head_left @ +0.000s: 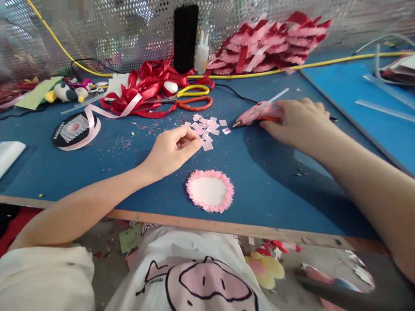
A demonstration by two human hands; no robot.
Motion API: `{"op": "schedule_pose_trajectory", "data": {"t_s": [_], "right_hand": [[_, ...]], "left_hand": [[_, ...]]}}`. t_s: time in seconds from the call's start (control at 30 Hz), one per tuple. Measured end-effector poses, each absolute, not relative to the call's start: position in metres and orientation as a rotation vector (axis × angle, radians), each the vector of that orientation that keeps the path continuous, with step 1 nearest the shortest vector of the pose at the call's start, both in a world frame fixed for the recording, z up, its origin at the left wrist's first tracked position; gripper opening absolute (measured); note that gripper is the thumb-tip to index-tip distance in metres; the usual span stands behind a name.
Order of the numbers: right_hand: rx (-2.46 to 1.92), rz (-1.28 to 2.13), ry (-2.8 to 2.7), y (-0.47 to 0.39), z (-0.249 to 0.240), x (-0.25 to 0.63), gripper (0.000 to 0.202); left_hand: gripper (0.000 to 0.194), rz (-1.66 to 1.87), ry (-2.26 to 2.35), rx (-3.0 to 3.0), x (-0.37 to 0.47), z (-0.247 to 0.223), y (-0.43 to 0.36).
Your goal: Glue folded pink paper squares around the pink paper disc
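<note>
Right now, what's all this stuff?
squares: many, pink, middle
fuzzy oval: one, white-pink, front
glue gun: one, pink, right
scissors: one pair, yellow-orange, back
ribbon tangle: one, red, back
ribbon roll: one, pink, left
phone: one, black, back
bottles: unclear, whitish, beside phone
fluffy pile: one, pink-red, back
cable: one, yellow, back
toy: one, multicoloured, left
block: one, white, left
board: one, blue, right
table: one, blue, middle
scraps: many, mixed, below
shirt: one, white, bottom
left fingers: several, bare, by squares
right fingers: several, bare, on glue gun

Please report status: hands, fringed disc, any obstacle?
Right hand on glue gun. Left hand pinched at pink squares; hold unclear. Fringed disc lying flat, untouched. Loose squares lie between left hand and nozzle.
</note>
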State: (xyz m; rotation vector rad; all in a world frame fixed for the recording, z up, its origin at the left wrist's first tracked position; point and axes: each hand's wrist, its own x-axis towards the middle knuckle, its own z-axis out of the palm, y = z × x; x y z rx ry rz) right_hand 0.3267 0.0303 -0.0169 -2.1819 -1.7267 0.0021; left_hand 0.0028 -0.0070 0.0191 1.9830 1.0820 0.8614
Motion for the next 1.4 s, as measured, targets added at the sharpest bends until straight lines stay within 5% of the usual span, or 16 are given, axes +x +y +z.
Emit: {"op": "schedule_pose_trajectory", "data": {"t_s": [0.07,0.13,0.3,1.4], "right_hand": [[-2.013,-0.076,-1.716,0.019,-0.008,0.314,0.058],[-1.602,-0.082,-1.862,0.001,0.004,0.296,0.035],[-1.059,0.161,-2.075,-0.041,0.014,0.255,0.018],[-1.089,0.028,-2.095,-0.048,-0.001,0.244,0.018]], "left_hand": [[0.019,0.887,1.091,1.941,0.004,0.019,-0.008],[0.019,0.909,1.094,1.911,0.005,0.019,-0.009],[0.022,0.952,1.067,1.906,0.007,0.017,-0.013],[0.013,0.758,0.862,2.092,0.010,0.019,-0.018]]}}
